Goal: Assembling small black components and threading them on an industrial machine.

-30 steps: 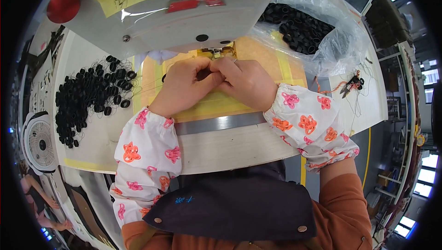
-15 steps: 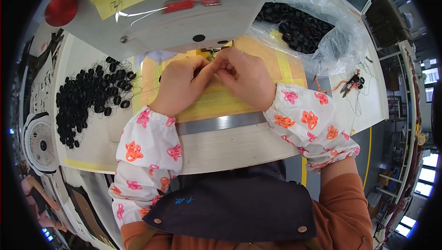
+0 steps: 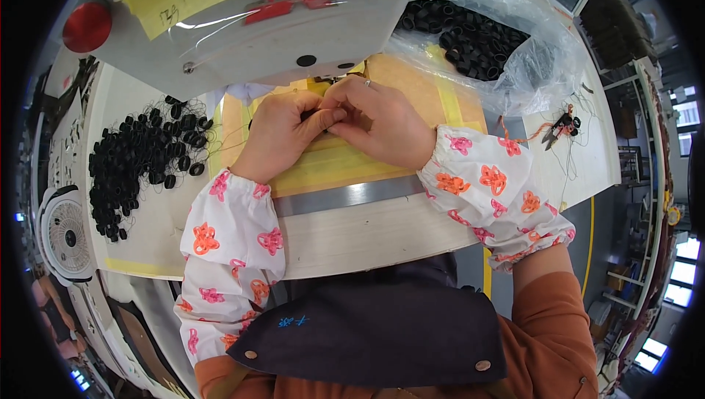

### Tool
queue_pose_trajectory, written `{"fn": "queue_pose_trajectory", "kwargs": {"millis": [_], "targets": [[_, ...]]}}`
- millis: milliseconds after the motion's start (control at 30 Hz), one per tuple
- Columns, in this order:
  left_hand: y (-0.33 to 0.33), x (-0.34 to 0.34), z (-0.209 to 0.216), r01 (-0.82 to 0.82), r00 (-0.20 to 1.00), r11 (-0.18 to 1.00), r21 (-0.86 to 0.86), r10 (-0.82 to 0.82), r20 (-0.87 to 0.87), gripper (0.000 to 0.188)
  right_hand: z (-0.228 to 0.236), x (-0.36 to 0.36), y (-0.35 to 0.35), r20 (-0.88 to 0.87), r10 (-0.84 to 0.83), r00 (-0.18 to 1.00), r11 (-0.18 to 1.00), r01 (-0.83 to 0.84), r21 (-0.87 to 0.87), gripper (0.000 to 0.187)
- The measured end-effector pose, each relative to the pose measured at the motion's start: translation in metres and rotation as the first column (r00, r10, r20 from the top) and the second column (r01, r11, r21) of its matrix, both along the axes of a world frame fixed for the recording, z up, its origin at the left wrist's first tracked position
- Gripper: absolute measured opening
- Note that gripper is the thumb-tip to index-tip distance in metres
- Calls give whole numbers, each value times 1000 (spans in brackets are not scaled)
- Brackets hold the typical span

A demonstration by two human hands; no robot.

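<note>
My left hand (image 3: 277,133) and my right hand (image 3: 382,121) meet under the front of a grey sewing machine (image 3: 242,39). Both are closed, thumbs and fingertips pinched together and almost touching. A bit of something dark shows between the fingers, but the fingers hide its shape. Thin threads run from beside my left hand toward a heap of black fabric loops (image 3: 139,156) on the left. Beneath my hands lies a work surface covered with yellow tape (image 3: 345,160), edged by a metal strip (image 3: 352,197).
At the back right, a clear plastic bag (image 3: 547,68) holds many loose black loops (image 3: 477,42). Small thread snips (image 3: 554,131) with an orange cord lie on the right of the white table (image 3: 382,234). A white fan (image 3: 67,234) stands at the far left.
My hands stay together; the fingers have shifted slightly, with my left thumb now lying across toward my right fingers. The whole view has tilted a little.
</note>
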State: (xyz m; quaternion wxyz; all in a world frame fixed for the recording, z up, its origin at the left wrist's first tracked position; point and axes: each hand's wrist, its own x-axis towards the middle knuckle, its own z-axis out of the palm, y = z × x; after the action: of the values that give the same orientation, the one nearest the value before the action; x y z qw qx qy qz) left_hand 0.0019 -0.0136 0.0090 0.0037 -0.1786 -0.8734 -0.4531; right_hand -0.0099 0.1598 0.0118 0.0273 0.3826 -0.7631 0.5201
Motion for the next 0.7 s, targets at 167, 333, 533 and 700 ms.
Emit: {"fn": "queue_pose_trajectory", "kwargs": {"millis": [167,333,533,700], "targets": [[-2,0,3,29,999,998,49,-31,34,29,-4,-1,-1,-54,15,998,999,-16,-29,25],[4,4,15,-3,1000,1000,26,3,30,23,1,1,-1,118,-89,989,994,95,-46,23],[3,3,2,-147,989,988,44,148,-20,21,-2,-6,2,49,-213,976,977,214,-7,17],[8,1,6,-191,980,980,-64,186,-68,20,-7,-11,-1,26,-273,962,962,274,-15,13]]}}
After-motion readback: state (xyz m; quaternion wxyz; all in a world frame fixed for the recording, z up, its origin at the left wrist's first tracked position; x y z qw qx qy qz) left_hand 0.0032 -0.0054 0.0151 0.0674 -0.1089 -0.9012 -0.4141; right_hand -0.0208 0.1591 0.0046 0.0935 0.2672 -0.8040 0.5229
